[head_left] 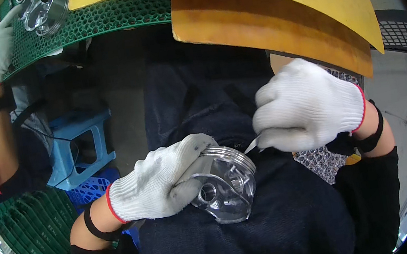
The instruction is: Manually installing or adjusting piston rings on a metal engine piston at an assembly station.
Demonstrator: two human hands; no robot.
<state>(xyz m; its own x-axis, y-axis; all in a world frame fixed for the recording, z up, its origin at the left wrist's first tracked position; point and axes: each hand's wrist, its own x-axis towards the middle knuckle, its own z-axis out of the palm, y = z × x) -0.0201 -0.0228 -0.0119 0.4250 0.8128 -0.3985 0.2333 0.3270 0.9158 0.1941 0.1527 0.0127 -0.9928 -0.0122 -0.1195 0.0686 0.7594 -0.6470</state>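
Head view: grasping a silvery metal piston point(229, 188) by its grooved end and side with the gloved fingers of the left hand point(166, 179), above the middle of the dark apron point(289, 219); cannot tell resting on the cloth from hovering. Clenching the fingers of the right hand point(302, 108), over the apron's right edge, around what looks like a thin pointed tool point(251, 145), with only a pale tip showing above the apron. Judged slippery, being smooth metal under knit fabric: could twist or roll off the apron if gripped loosely from the left alone. Could scratch the grooves by pressing too hard or at a poor angle with the tip. Could also nick the left fingers by skidding toward them, or snag the apron by dipping too low.
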